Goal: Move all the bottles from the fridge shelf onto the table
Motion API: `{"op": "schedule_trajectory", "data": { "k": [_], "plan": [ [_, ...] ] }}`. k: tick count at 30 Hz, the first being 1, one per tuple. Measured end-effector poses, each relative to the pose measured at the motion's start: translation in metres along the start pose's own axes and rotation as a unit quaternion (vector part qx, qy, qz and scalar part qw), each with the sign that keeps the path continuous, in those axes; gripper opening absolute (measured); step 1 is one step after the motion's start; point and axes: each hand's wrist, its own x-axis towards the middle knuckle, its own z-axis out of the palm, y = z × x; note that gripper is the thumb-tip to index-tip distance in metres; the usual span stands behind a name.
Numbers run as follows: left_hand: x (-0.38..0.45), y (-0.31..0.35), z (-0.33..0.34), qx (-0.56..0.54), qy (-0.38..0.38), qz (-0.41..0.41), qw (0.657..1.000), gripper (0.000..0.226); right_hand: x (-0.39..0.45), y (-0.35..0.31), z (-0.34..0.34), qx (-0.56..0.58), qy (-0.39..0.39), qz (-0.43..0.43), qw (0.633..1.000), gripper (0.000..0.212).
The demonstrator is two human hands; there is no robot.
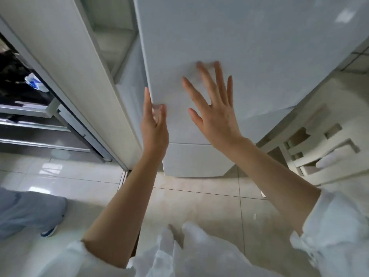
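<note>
A white fridge door (229,37) fills the upper middle of the head view and stands slightly ajar. My left hand (154,124) holds the door's left edge, with straight fingers behind the edge and the thumb on the front face. My right hand (214,108) is spread flat against the door front, its fingertips blurred. Through the gap on the left I see pale door shelves (111,37). No bottles and no table are in view.
A white wall panel or cabinet side (65,62) stands left of the fridge, and beyond it is a dark sliding-door opening (24,92). Another person's grey trouser leg and blue shoe (32,214) are at the lower left. A white slatted chair (319,148) stands at the right on the tiled floor.
</note>
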Motion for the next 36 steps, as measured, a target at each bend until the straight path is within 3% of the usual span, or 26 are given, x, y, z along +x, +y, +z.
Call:
{"op": "schedule_trajectory", "data": {
  "k": [8,19,26,30,36],
  "plan": [
    [0.062,-0.009,0.022,-0.003,0.034,-0.001,0.999,0.053,0.043,0.023,0.041,-0.127,0.024,-0.01,0.992,0.077],
    [0.111,-0.021,0.046,0.01,0.065,-0.012,0.998,0.055,0.077,0.04,0.079,-0.167,0.05,-0.013,0.985,0.09],
    [0.114,-0.027,0.059,0.013,0.123,-0.014,0.992,0.056,0.083,0.048,0.1,-0.186,0.095,-0.013,0.978,0.075],
    [0.115,-0.027,0.057,0.015,0.116,-0.017,0.993,0.055,0.084,0.047,0.1,-0.183,0.119,-0.011,0.976,0.063],
    [0.116,-0.021,0.043,0.034,0.058,-0.02,0.998,0.05,0.083,0.041,0.093,-0.166,0.084,0.0,0.983,0.07]
  ]
}}
